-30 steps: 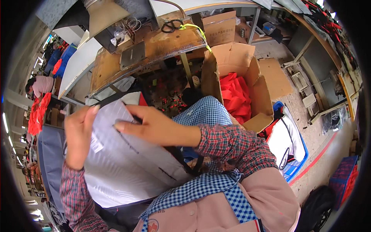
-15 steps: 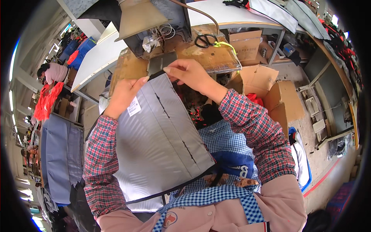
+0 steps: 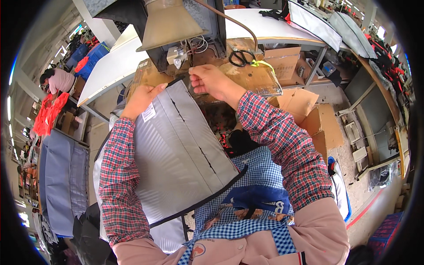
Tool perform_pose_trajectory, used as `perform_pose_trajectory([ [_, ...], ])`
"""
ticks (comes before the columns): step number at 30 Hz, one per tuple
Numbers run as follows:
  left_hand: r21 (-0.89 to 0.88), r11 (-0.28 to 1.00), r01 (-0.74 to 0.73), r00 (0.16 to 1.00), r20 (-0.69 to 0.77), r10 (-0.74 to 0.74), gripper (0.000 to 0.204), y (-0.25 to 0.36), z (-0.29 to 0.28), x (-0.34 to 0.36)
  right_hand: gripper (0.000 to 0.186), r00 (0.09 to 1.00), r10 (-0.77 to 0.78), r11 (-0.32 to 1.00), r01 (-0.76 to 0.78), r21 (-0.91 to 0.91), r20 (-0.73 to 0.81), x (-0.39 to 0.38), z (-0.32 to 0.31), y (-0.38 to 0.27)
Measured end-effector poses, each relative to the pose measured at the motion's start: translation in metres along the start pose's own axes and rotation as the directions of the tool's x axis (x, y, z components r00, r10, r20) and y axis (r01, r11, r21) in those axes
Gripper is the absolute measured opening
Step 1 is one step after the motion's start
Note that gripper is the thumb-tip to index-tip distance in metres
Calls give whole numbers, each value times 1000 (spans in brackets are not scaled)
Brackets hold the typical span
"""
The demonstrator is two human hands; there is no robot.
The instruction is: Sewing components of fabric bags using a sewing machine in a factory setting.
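Note:
A silver-grey fabric panel (image 3: 172, 163) with black edge binding hangs from my left hand (image 3: 143, 99) and drapes over my lap. My left thumb and fingers pinch its top edge, beside a white label (image 3: 149, 112). Two dark broken lines run down the panel. My right hand (image 3: 214, 83) is off the panel, just right of its top corner. Its fingers are curled and the fingertips closed; anything between them is too small to make out. Right in front is the metal head (image 3: 178, 57) of a machine, below a tan cone-shaped hood (image 3: 170, 24).
Black-handled scissors (image 3: 241, 58) with a yellow-green ribbon lie on the worn wooden machine top (image 3: 254, 77). An open cardboard box (image 3: 324, 123) stands to the right. White tables (image 3: 117, 66) stretch behind. Grey-blue fabric (image 3: 62, 181) hangs at left; a person in pink (image 3: 61, 81) bends farther back.
My right hand has let go of the panel's top corner and moved slightly up, toward the machine head. My left hand still grips the panel, which has tilted a little.

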State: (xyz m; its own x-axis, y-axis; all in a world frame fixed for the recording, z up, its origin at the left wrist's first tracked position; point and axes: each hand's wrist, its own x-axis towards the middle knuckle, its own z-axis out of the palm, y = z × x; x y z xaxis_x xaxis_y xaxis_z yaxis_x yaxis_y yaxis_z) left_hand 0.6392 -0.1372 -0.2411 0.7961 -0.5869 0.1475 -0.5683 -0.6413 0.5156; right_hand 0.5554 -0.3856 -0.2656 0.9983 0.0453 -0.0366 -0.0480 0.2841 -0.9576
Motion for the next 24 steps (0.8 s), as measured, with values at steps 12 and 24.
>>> perform_pose_trajectory([
  [12, 0, 999, -43, 998, -35, 43, 69, -3, 2, 7, 30, 998, 55, 978, -49, -201, 24, 21, -5, -3],
  [24, -2, 1000, -2, 999, -42, 2, 69, -2, -5, 13, 16, 992, 114, 989, -119, 84, 58, 37, 0, 3],
])
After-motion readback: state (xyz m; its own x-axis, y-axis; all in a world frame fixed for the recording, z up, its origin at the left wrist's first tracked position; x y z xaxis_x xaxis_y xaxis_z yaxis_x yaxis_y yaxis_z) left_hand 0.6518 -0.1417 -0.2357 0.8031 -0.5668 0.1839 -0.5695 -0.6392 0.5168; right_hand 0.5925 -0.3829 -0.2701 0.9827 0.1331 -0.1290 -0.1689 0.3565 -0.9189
